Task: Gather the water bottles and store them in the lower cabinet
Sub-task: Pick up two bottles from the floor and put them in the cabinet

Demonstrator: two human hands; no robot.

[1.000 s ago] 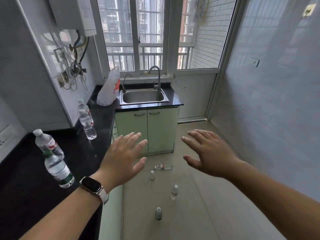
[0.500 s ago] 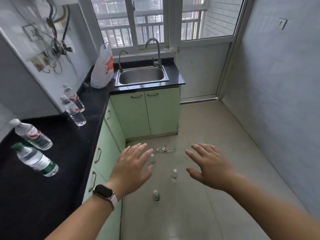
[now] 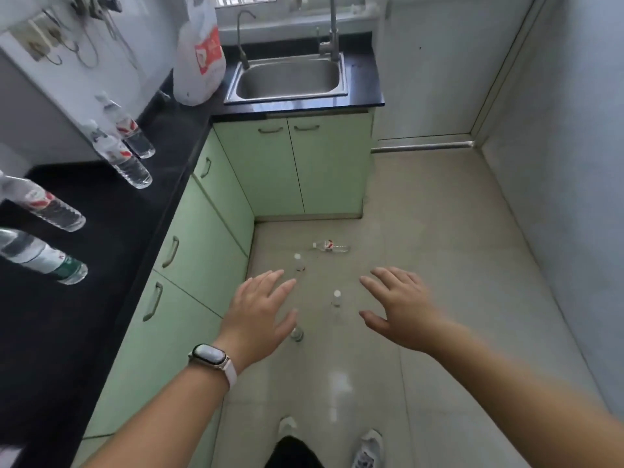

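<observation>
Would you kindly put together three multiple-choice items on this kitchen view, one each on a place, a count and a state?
1. Where does the clear plastic water bottle with the red label that is on its side lie?
A. In the steel sink
B. On the beige tiled floor
C. On the black countertop

2. How many clear plastic bottles stand on the black countertop?
A. Two
B. Four
C. Six

3. What state are the pale green lower cabinet doors under the sink in?
A. Both closed
B. One ajar
C. Both wide open

Answers:
1. B: it lies flat on the floor in front of the cabinets, beyond the left hand and right hand.
2. B: two stand near the wall corner and two nearer the camera at the left edge.
3. A: both doors sit flush, with no gap showing.
</observation>
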